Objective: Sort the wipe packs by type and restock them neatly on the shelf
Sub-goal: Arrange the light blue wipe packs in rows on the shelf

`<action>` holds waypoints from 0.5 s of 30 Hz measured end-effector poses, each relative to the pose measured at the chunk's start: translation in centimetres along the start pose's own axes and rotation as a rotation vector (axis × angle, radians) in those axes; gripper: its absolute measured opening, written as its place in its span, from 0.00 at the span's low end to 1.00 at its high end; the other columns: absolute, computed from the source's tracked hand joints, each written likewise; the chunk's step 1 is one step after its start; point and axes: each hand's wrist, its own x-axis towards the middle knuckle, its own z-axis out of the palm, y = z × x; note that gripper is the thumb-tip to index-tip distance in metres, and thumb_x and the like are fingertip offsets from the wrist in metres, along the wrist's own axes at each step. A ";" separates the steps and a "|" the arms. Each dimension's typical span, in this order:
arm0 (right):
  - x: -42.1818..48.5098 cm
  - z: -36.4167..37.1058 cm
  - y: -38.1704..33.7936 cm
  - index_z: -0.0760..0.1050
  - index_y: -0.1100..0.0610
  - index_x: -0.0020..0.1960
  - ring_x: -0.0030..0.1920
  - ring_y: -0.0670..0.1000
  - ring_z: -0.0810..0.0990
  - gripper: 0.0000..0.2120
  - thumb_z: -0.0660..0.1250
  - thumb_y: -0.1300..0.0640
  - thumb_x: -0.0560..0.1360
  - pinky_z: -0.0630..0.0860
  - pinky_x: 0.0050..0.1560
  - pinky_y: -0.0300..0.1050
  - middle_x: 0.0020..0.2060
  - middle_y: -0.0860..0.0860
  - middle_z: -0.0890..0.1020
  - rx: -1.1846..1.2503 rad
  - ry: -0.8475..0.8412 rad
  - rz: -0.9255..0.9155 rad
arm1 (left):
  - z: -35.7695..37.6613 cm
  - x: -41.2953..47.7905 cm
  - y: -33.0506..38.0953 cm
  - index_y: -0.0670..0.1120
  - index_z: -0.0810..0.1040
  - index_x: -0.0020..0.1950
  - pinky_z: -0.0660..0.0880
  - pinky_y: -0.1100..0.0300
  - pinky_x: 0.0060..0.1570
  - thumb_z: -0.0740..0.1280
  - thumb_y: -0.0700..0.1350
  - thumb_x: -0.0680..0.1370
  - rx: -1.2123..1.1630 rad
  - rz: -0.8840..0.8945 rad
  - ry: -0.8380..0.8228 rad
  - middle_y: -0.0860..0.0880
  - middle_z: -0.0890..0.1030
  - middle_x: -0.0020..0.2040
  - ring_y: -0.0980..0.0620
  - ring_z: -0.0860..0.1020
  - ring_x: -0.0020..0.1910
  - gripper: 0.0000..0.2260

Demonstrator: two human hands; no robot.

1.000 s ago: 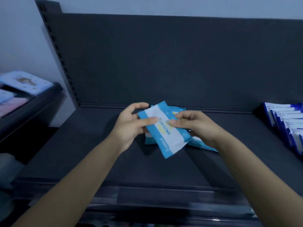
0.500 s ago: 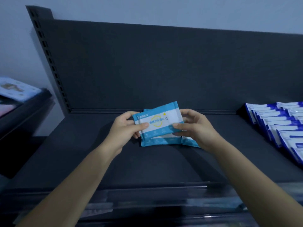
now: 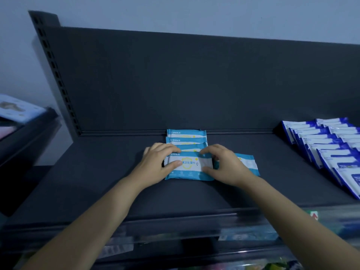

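**A:** What is nearest?

**B:** The dark grey shelf's [image 3: 93,184] front edge carries a clear rail [image 3: 175,228]. At its right is a small red, green and white tag [image 3: 313,215], too blurred to read.

**A:** And the hands?

**B:** Both are on 1 light-blue and white front pack [image 3: 188,167] mid-shelf. The left grip [image 3: 158,164] holds its left end, thumb on the face and fingers over the top edge. The right grip [image 3: 221,165] pinches its right end the same way.

**A:** Any writing?

**B:** A yellow ring with the characters 卫生湿巾 across it. The smaller print is unreadable.

**A:** Behind it?

**B:** At least 3 matching packs [image 3: 186,135] overlap like tiles, running back to the rear panel [image 3: 194,80]. 1 more, the flat pack [image 3: 248,164], lies just right of the right grip.

**A:** Farther out?

**B:** Navy and white packs [image 3: 321,151] stand in 2 rows at far right. At left are a perforated upright [image 3: 55,73] and a neighbouring shelf [image 3: 29,133] holding a pale pack [image 3: 17,108]. Behind everything is a pale wall [image 3: 175,12].
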 end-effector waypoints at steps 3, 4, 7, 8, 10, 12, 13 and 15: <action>-0.5 -0.4 0.2 0.74 0.51 0.62 0.49 0.42 0.73 0.20 0.72 0.55 0.71 0.70 0.54 0.35 0.57 0.42 0.72 0.003 -0.004 -0.028 | 0.0 -0.1 0.4 0.54 0.75 0.64 0.53 0.61 0.61 0.54 0.67 0.73 0.063 0.036 0.020 0.62 0.72 0.62 0.58 0.65 0.65 0.27; -0.8 -0.6 0.2 0.74 0.50 0.62 0.50 0.44 0.74 0.20 0.71 0.54 0.72 0.72 0.55 0.37 0.57 0.42 0.72 0.008 0.000 -0.036 | -0.2 -0.1 0.6 0.54 0.74 0.65 0.53 0.62 0.61 0.54 0.67 0.73 0.081 0.044 0.017 0.61 0.72 0.63 0.58 0.65 0.65 0.27; -1.5 -1.6 0.5 0.73 0.51 0.65 0.57 0.46 0.75 0.22 0.70 0.52 0.72 0.72 0.60 0.43 0.59 0.44 0.74 -0.046 0.006 -0.050 | -0.4 0.1 2.0 0.51 0.74 0.66 0.53 0.64 0.61 0.55 0.68 0.74 0.165 0.089 0.042 0.57 0.74 0.64 0.55 0.68 0.65 0.29; -1.7 -2.1 0.8 0.72 0.51 0.66 0.59 0.47 0.74 0.23 0.70 0.50 0.72 0.71 0.62 0.44 0.60 0.45 0.74 -0.084 0.004 -0.050 | -0.5 0.3 2.9 0.51 0.73 0.66 0.54 0.62 0.61 0.55 0.67 0.74 0.217 0.122 0.050 0.56 0.75 0.64 0.54 0.69 0.64 0.29; -2.2 -3.2 1.6 0.70 0.49 0.67 0.61 0.49 0.74 0.25 0.70 0.47 0.72 0.71 0.63 0.46 0.61 0.46 0.74 -0.165 -0.005 -0.016 | -0.4 0.7 4.9 0.50 0.70 0.69 0.55 0.59 0.64 0.58 0.66 0.74 0.325 0.185 0.000 0.54 0.74 0.66 0.52 0.70 0.65 0.29; -2.6 -4.3 2.8 0.67 0.49 0.70 0.63 0.52 0.73 0.30 0.70 0.43 0.71 0.70 0.64 0.48 0.64 0.48 0.73 -0.273 -0.046 0.098 | 0.3 1.3 7.0 0.52 0.64 0.73 0.53 0.57 0.67 0.61 0.66 0.74 0.360 0.212 -0.083 0.55 0.70 0.69 0.53 0.67 0.69 0.31; -2.7 -4.9 3.4 0.66 0.49 0.71 0.65 0.52 0.72 0.33 0.69 0.40 0.70 0.68 0.65 0.49 0.65 0.48 0.73 -0.340 -0.094 0.177 | 0.8 1.8 8.0 0.52 0.62 0.74 0.52 0.56 0.69 0.61 0.66 0.74 0.362 0.220 -0.113 0.56 0.69 0.71 0.54 0.65 0.70 0.32; -3.0 -6.0 4.5 0.66 0.49 0.71 0.65 0.51 0.72 0.36 0.71 0.38 0.68 0.66 0.65 0.47 0.65 0.48 0.73 -0.394 -0.196 0.320 | 1.9 3.0 9.6 0.52 0.59 0.75 0.52 0.55 0.70 0.60 0.67 0.74 0.370 0.230 -0.167 0.55 0.67 0.72 0.54 0.63 0.71 0.34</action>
